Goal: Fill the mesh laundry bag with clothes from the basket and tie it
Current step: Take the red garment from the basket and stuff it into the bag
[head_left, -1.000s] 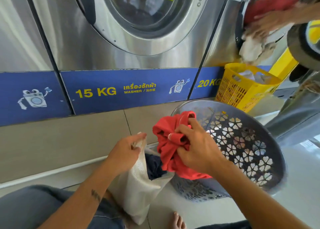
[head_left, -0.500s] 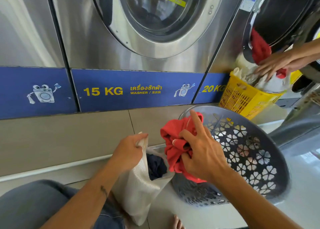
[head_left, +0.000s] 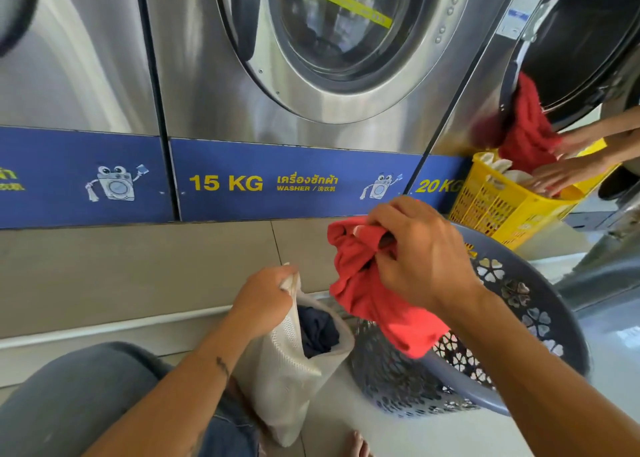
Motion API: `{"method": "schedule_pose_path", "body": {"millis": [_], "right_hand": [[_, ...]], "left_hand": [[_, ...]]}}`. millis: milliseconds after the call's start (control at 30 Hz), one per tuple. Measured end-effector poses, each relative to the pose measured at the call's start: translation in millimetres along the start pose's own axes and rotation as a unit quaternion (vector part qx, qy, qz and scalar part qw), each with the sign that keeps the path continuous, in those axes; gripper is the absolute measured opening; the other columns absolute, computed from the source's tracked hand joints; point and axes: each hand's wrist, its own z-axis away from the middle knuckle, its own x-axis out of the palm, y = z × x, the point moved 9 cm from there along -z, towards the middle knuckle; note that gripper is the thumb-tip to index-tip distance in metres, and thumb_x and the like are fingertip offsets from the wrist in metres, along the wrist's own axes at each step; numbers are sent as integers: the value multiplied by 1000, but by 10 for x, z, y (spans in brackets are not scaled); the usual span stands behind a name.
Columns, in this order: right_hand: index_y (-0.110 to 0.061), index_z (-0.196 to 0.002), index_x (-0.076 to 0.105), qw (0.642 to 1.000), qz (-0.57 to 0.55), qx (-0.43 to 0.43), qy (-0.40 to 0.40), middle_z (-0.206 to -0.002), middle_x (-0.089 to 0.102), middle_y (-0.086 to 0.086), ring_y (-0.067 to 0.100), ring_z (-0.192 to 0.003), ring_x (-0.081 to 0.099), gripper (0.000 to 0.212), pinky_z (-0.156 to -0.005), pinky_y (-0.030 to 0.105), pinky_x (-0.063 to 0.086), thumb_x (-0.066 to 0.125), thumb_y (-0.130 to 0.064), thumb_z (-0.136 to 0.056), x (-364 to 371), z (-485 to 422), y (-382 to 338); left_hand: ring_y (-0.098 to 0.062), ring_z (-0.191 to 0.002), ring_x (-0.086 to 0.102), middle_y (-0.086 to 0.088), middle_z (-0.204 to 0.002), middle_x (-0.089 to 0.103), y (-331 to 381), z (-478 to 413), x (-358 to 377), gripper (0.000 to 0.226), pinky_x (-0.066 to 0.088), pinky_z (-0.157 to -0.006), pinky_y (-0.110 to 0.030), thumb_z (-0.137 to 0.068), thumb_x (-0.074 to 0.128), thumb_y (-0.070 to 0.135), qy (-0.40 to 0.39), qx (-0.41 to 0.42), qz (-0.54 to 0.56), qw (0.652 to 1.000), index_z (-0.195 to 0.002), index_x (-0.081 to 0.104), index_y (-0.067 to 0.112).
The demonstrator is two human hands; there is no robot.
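Holding the mouth of the bag (head_left: 284, 370) open at lower centre, the left hand (head_left: 265, 301) has its fingers curled tight round a bunch of white mesh at the rim. The bag stands roughly upright on the floor, just left of the basket (head_left: 391, 384); cannot tell whether the two touch. A dark garment (head_left: 318, 332) lies inside the bag, seen through the mouth. The right hand (head_left: 422, 259), centre right, has fingers and thumb closed on a bunched red shirt (head_left: 367, 297). The shirt hangs above the gap between bag and basket, its lower end in front of the basket's opening. The basket is grey plastic with flower cut-outs, tilted, its opening facing the person. Steel washers (head_left: 225, 76) fill the upper frame above a blue band (head_left: 294, 166) marked 15 KG and 20 KG. Upper right: another person's hands (head_left: 561, 176) over a yellow basket (head_left: 498, 214), with red cloth (head_left: 526, 127) hanging from an open washer door. Lower left: a knee in jeans (head_left: 86, 387). Bottom edge: a bare foot (head_left: 356, 444).
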Motion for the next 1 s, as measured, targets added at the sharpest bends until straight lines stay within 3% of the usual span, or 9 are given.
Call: {"method": "schedule_pose_path", "body": {"millis": [67,167,333,433,533,700,800,933,1000], "right_hand": [[-24,-100,66,999,-21,-32,-12,-99,62,-2,32,-94,59,15,-64,43,53,63,-31,-88,48,-48,-242],[-31,-109,64,984,4,-107,-139,-110,59,-6,26,-102,55,31,-71,40,52,61,-23,-80,548,65,-577],[-26,-123,61,932,72,-175,-310,-118,55,2,29,-101,54,39,-60,33,33,64,-24,-84,1443,518,-739],[-24,-128,57,944,58,-143,-292,-118,54,5,32,-100,53,45,-59,35,37,65,-21,-84,1665,516,-738],[-22,-125,53,972,7,-50,-230,-123,51,4,31,-103,53,43,-59,35,45,56,-16,-83,1739,404,-643],[-17,-120,50,970,-108,93,-198,-121,49,5,32,-105,53,38,-72,42,50,53,-14,-83,1936,519,-457],[-15,-111,47,934,-256,162,-188,-111,54,5,26,-101,55,34,-80,42,49,60,-13,-79,2076,644,-405],[-17,-111,52,894,-356,169,-211,-108,60,-3,10,-98,57,40,-84,24,44,66,-11,-74,2263,848,-516],[-17,-113,62,896,-363,153,-206,-114,64,-2,11,-104,60,38,-90,25,48,64,-11,-76,2339,901,-585]], "left_hand": [[-19,-83,65,1,-119,67,-53,-5,-47,50,51,-67,-32,-85,44,7,13,-14,26,999,-120,64,38],[-16,-71,68,3,-105,73,-120,4,-152,41,55,-69,-34,-88,52,13,42,-31,77,996,-118,68,36],[-11,-46,51,7,-105,69,-232,18,-230,54,42,-45,-27,-85,47,4,47,-42,83,995,-124,63,37],[-10,-79,66,11,-119,63,-181,25,-180,57,56,-71,-29,-84,49,1,14,-19,76,997,-130,60,34],[-13,-119,56,5,-132,61,-160,-7,-166,49,44,-103,-33,-87,55,7,6,-9,75,997,-132,59,26],[-17,-127,49,3,-139,56,-181,-64,-203,54,36,-101,-23,-86,48,5,16,-14,26,999,-136,56,25],[-20,-128,49,1,-141,54,-201,-66,-190,57,35,-96,-22,-84,48,4,11,-29,16,999,-135,56,29],[-22,-118,56,-2,-134,59,-243,-48,-232,60,44,-96,-32,-80,49,2,17,-43,9,999,-128,61,35],[-21,-117,56,-1,-133,60,-252,-31,-242,58,45,-97,-34,-82,47,1,10,-46,-3,999,-126,63,36]]}}
